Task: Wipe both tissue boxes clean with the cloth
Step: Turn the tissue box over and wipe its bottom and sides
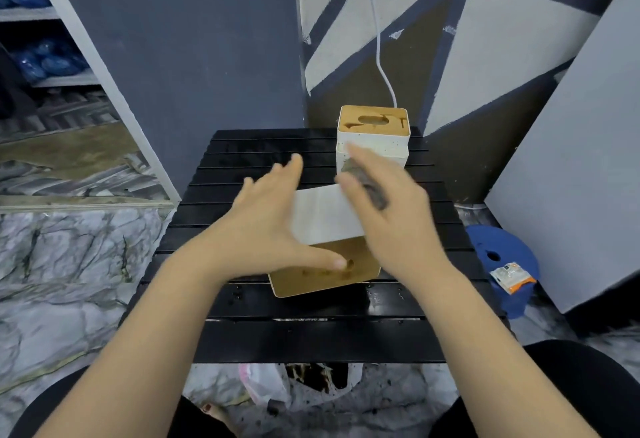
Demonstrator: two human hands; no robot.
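Two white tissue boxes with wooden lids stand on a black slatted table (242, 302). The far box (381, 143) is upright at the back, its slotted wooden lid facing up. The near box (322, 219) lies tipped over, its wooden lid facing me and its white side up. My left hand (266, 230) holds this box from the left, fingers spread, thumb pressed on the lid. My right hand (388, 216) rests on the box's right side with a grey cloth (370, 188) between its fingers. Both hands are motion-blurred.
A blue round stool (485, 247) with a small orange-white packet (512, 276) stands right of the table. A white cable (379, 39) hangs down the painted wall behind. A grey board (571, 178) leans at right. A plastic bag (266, 385) lies below the table's front edge.
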